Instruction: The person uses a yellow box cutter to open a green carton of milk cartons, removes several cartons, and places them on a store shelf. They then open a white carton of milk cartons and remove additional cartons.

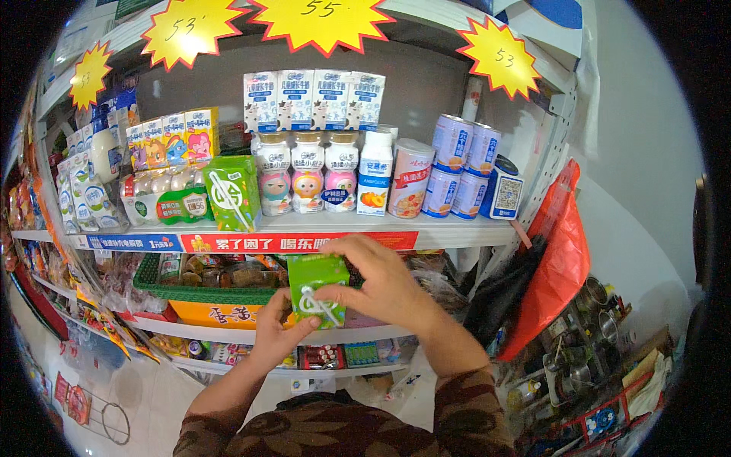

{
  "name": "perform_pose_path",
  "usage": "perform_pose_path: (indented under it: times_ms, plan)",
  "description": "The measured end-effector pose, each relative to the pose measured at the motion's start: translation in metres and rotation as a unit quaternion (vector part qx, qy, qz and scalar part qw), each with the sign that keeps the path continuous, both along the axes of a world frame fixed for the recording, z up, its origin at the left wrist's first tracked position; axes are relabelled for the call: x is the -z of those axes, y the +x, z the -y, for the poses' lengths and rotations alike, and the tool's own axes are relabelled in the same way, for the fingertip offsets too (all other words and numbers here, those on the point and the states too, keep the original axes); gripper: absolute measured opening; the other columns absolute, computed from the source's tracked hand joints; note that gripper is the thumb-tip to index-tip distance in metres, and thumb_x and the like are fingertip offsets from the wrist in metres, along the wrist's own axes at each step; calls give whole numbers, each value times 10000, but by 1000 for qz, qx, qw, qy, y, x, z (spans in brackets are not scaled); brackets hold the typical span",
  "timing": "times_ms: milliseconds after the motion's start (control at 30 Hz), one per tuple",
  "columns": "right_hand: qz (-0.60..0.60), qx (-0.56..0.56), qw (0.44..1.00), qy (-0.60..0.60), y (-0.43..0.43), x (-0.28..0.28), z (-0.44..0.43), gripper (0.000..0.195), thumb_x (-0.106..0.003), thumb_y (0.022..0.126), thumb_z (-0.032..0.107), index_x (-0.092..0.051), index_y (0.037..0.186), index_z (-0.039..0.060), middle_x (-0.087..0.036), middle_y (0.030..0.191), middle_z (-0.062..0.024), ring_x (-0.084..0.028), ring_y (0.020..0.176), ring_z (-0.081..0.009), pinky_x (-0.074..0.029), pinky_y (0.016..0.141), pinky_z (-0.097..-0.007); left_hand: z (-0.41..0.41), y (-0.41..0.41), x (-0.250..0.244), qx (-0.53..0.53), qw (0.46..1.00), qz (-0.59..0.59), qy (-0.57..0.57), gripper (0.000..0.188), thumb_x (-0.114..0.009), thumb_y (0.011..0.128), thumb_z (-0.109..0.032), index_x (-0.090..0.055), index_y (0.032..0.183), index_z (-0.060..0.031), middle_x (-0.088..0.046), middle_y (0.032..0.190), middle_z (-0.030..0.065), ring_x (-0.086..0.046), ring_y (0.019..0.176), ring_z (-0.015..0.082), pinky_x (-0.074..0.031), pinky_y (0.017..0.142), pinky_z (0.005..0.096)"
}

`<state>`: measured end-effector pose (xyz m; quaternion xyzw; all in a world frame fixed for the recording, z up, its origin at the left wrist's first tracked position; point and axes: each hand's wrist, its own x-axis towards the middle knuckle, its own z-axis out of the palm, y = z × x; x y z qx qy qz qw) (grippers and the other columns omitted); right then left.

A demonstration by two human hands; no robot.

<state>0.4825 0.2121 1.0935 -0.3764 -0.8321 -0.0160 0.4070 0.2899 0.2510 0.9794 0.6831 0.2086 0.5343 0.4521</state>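
A green drink carton (318, 291) with a white straw on its face is held upright before the shelf. My left hand (280, 328) grips its lower left side, thumb at the bottom edge. Around its right side and top curls my right hand (371, 285), with the thumb on the front near the straw. A similar green carton (233, 193) stands on the shelf, between a pack of small bottles (165, 200) and a row of white bottles with cartoon figures (308, 177).
The metal shelf edge (457, 239) runs just beyond my hands. Further right on it are a red-and-white can (409, 180) and stacked blue cans (452, 143). Below sits a green basket (211, 293). A red plastic bag (551, 257) hangs at the right.
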Motion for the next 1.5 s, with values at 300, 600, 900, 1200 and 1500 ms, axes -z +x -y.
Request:
perform_pose_path:
  times_ms: [300,600,900,1200,1500]
  plan:
    - [151,61,986,45,38,-80,11,525,-776,681,358,-588,1037,20,-611,964,-148,-582,918,-317,-448,834,-376,-14,48,-57,13,995,18,101,408,-732,793,-158,-536,1109,11,-631,1008,79,-587,932,123,-471,837,280]
    - [151,56,983,86,72,-104,2,464,-756,708,367,-610,988,27,-611,881,-137,-590,810,-291,-447,732,-360,-33,78,-84,93,990,21,108,461,-721,815,-195,-454,1134,5,-582,1067,87,-560,1012,155,-442,908,315]
    - [86,104,971,195,117,-163,-10,465,-753,737,217,-564,1117,28,-621,974,-86,-578,878,-166,-465,796,-292,-46,70,-71,35,994,2,105,395,-690,840,-188,-480,1143,-46,-563,1056,68,-541,1002,157,-437,895,322]
    - [-7,119,981,152,129,-180,-42,452,-701,800,267,-547,1154,31,-629,937,-79,-589,767,-138,-486,655,-262,-42,64,-68,44,992,9,116,245,-649,864,-127,-506,1044,-41,-554,1038,40,-557,919,121,-473,808,285]
    - [-37,169,984,49,124,-190,-63,426,-654,843,315,-566,1171,59,-615,790,-36,-471,507,-71,-389,455,-221,-37,61,-62,49,994,24,99,252,-650,859,-105,-522,1066,-40,-550,1091,55,-575,944,121,-482,831,287]
